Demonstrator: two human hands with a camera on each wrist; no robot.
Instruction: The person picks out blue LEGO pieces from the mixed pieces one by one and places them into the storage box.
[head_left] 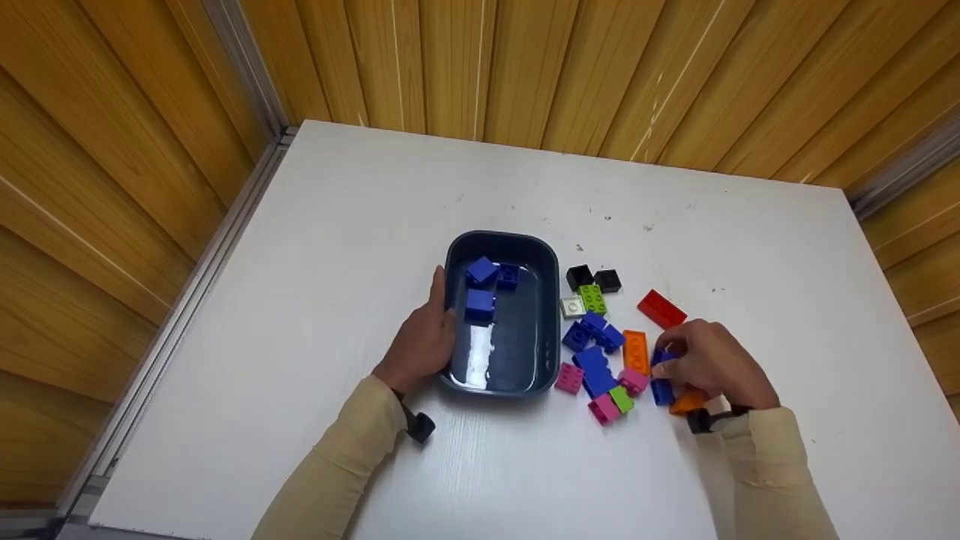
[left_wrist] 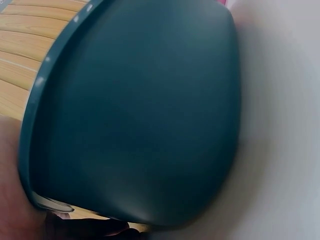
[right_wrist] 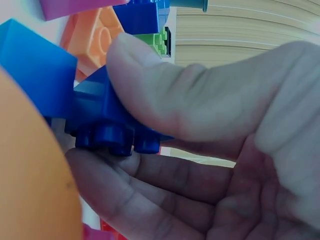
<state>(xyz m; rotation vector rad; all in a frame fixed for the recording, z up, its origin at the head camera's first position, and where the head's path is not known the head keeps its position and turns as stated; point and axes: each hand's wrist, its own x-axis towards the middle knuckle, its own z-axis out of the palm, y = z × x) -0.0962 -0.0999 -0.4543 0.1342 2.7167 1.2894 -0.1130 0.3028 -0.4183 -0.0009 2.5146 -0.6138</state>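
A dark blue tray (head_left: 501, 394) stands on the white table with several blue bricks (head_left: 480, 304) inside. My left hand (head_left: 420, 341) holds its left side, one finger reaching up along the outer wall. In the left wrist view the tray's outer wall (left_wrist: 135, 110) fills most of the frame and hides most of the fingers. To the right of the loose bricks, my right hand (head_left: 709, 360) pinches a blue brick (right_wrist: 102, 107) between thumb and fingers, its studs facing down in the right wrist view. Another blue brick (right_wrist: 37, 70) touches it there. An orange brick (head_left: 686, 401) lies by that hand.
Loose bricks lie right of the tray: blue (head_left: 594, 371), pink (head_left: 569, 378), green (head_left: 592, 298), white (head_left: 572, 307), black (head_left: 607, 280), orange (head_left: 635, 352) and red (head_left: 662, 309). Corrugated wood-patterned panels (head_left: 525, 75) border the table's back and left.
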